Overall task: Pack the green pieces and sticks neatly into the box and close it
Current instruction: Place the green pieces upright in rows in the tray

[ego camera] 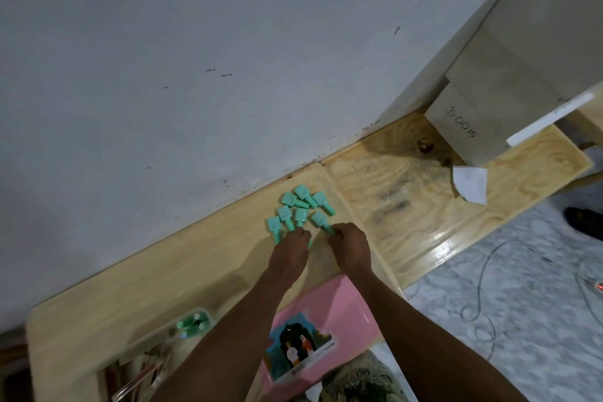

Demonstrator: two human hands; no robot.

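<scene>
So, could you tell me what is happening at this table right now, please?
A person is reaching both hands to a cluster of green pieces lying on the wooden table by the wall. The left hand and right hand each pinch a piece at the cluster's near edge. A pink box lies nearer the person; no pieces are visible in it.

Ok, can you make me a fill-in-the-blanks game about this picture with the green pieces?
1. The pieces on the table are coloured ____.
2. The box lid under the arms is coloured ____.
3. Both hands, left hand and right hand, reach to the pile's ____ edge.
4. The pile lies close to the grey ____.

Missing words: green; pink; near; wall
</scene>
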